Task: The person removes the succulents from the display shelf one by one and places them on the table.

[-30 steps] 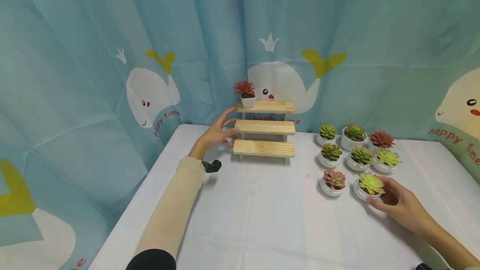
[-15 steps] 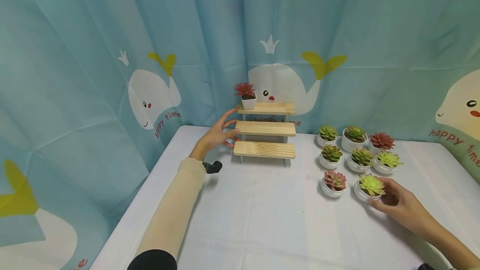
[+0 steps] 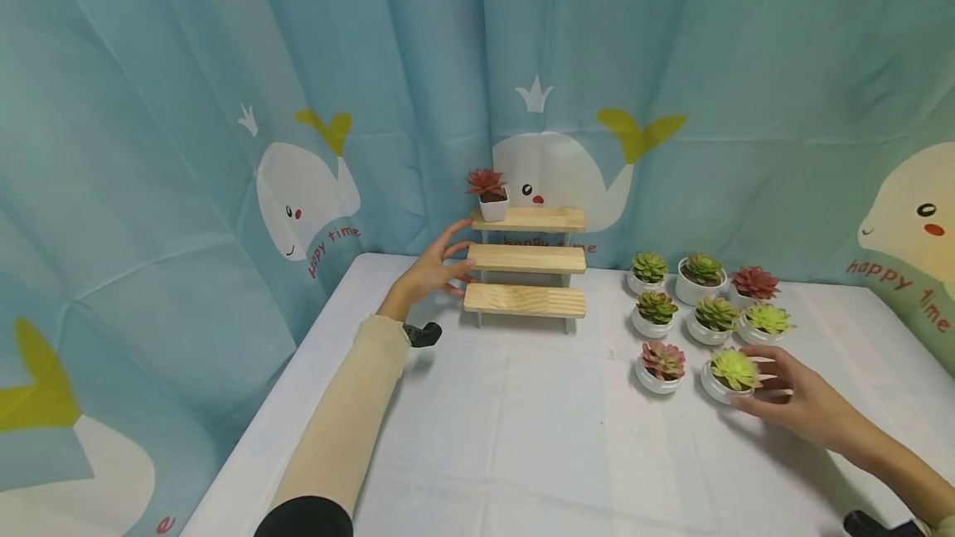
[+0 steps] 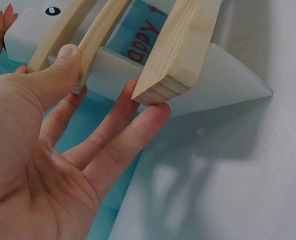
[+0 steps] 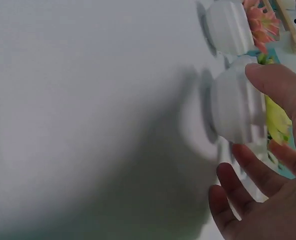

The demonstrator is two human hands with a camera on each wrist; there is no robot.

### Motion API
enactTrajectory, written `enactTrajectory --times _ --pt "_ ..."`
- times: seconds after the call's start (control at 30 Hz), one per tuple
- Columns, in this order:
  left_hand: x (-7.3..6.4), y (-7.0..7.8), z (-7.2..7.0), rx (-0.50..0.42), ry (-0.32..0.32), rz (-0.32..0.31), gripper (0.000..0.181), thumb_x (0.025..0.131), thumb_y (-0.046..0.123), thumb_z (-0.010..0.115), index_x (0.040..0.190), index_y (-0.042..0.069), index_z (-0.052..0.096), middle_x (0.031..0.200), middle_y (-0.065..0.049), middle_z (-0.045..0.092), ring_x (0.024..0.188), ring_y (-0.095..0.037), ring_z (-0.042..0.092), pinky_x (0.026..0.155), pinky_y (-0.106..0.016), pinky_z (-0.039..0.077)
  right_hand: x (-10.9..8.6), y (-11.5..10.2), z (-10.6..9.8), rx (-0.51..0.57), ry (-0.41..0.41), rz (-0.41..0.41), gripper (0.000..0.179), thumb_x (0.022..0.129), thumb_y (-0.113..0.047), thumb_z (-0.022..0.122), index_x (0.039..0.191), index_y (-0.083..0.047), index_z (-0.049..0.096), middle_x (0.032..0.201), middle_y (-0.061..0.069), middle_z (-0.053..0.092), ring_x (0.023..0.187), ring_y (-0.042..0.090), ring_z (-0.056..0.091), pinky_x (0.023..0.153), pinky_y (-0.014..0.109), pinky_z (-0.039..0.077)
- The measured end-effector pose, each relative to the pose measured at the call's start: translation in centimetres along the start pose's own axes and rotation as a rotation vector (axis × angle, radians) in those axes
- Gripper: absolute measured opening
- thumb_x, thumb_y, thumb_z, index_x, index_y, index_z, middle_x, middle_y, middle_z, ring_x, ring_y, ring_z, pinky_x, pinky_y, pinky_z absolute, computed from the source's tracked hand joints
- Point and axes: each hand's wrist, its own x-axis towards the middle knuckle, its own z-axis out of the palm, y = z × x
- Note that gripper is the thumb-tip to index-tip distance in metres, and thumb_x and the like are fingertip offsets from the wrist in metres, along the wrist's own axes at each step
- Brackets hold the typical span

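Observation:
A wooden three-tier display stand (image 3: 525,301) stands at the back of the table. My left hand (image 3: 431,273) grips its left end; in the left wrist view the thumb lies on the middle plank (image 4: 95,42) and two fingertips touch the end of the lowest plank (image 4: 183,70). On the top plank's left end sits a red succulent in a square white pot (image 3: 492,210). My right hand (image 3: 802,396) holds a lime-green succulent in a round white pot (image 3: 727,379) between thumb and index finger. Its other fingers are spread beside the pot, which sits low at the table.
Several potted succulents are grouped close by, including a pink one (image 3: 660,367) to the left and a yellow-green one (image 3: 764,321) behind. A dark red one (image 3: 753,284) is at the back. A blue whale-print curtain (image 3: 418,131) hangs behind the white table (image 3: 522,421).
The right hand's fingers have spread a little and its wrist has shifted slightly, while the lime-green succulent stays in place. The left hand stays on the stand.

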Motion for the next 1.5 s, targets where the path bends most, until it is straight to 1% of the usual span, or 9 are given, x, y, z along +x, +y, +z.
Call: enactTrajectory --times 0.1,0.23,0.4,0.57,1.03,1.17,1.3,1.37,1.5 --pt "0.0 -0.1 0.0 0.002 0.002 -0.004 0.078 0.103 0.016 0.065 0.161 0.046 0.023 0.167 -0.011 0.025 0.113 -0.044 0.066 0.079 -0.06 0.059 0.0 0.1 -0.6 0.0 0.011 -0.063 0.073 0.089 -0.012 0.082 0.144 0.009 0.039 0.13 0.028 0.055 0.094 -0.011 0.056 0.072 0.023 0.057" --pt "-0.1 -0.2 0.1 -0.008 -0.003 -0.01 0.078 0.103 0.017 0.066 0.161 0.046 0.024 0.167 -0.011 0.026 0.116 -0.043 0.065 0.082 -0.063 0.058 0.0 -0.1 -1.6 -0.015 -0.011 -0.123 0.071 0.088 -0.009 0.083 0.143 0.007 0.042 0.126 0.018 0.061 0.094 -0.009 0.058 0.071 0.026 0.057" --pt "-0.2 -0.1 0.1 -0.005 -0.01 -0.008 0.078 0.103 0.017 0.066 0.162 0.045 0.022 0.168 -0.012 0.025 0.116 -0.044 0.064 0.078 -0.055 0.061 0.2 -0.7 -2.8 -0.054 -0.035 -0.155 0.073 0.087 -0.01 0.084 0.145 0.003 0.041 0.129 0.029 0.059 0.095 -0.006 0.06 0.071 0.027 0.058" --pt "-0.2 -0.2 0.1 -0.004 -0.015 -0.001 0.078 0.104 0.017 0.065 0.162 0.043 0.021 0.168 -0.012 0.024 0.118 -0.046 0.063 0.075 -0.052 0.062 0.8 -1.8 -4.3 -0.102 -0.001 -0.171 0.078 0.085 -0.011 0.085 0.146 0.003 0.039 0.131 0.034 0.056 0.095 -0.011 0.055 0.07 0.026 0.057" --pt "-0.4 -0.3 0.1 -0.006 -0.018 0.006 0.077 0.104 0.016 0.063 0.163 0.041 0.021 0.168 -0.014 0.023 0.12 -0.046 0.061 0.075 -0.049 0.062 3.2 -5.5 -8.5 -0.133 0.126 -0.219 0.082 0.089 -0.008 0.082 0.156 -0.005 0.035 0.135 0.027 0.053 0.096 -0.021 0.048 0.07 0.011 0.05" --pt "-0.3 -0.2 0.1 -0.007 -0.024 0.009 0.077 0.105 0.015 0.063 0.163 0.041 0.021 0.168 -0.014 0.023 0.122 -0.046 0.06 0.075 -0.05 0.062 3.7 -6.3 -8.8 -0.125 0.147 -0.235 0.082 0.089 -0.007 0.082 0.156 -0.005 0.035 0.133 -0.002 0.054 0.097 -0.021 0.048 0.071 0.009 0.049" --pt "-0.3 -0.2 0.1 -0.012 -0.026 0.01 0.076 0.104 0.015 0.063 0.163 0.042 0.021 0.168 -0.014 0.023 0.122 -0.048 0.06 0.075 -0.05 0.062 4.2 -6.9 -9.1 -0.106 0.16 -0.251 0.083 0.088 -0.007 0.082 0.157 -0.005 0.035 0.128 -0.03 0.043 0.098 -0.021 0.049 0.071 0.007 0.048" --pt "-0.3 -0.1 0.1 -0.013 -0.022 0.009 0.076 0.104 0.015 0.063 0.163 0.042 0.021 0.168 -0.014 0.023 0.121 -0.049 0.06 0.075 -0.05 0.062 4.5 -7.3 -9.1 -0.103 0.157 -0.244 0.084 0.089 -0.009 0.082 0.157 -0.005 0.034 0.13 -0.029 0.043 0.098 -0.021 0.049 0.072 0.007 0.048" --pt "-0.3 0.0 0.1 -0.015 -0.02 0.013 0.076 0.105 0.016 0.063 0.163 0.042 0.021 0.168 -0.013 0.022 0.122 -0.05 0.059 0.075 -0.05 0.062 5.2 -8.1 -9.3 -0.099 0.135 -0.233 0.084 0.091 -0.011 0.081 0.158 -0.006 0.032 0.138 -0.005 0.047 0.097 -0.018 0.052 0.072 0.008 0.048"
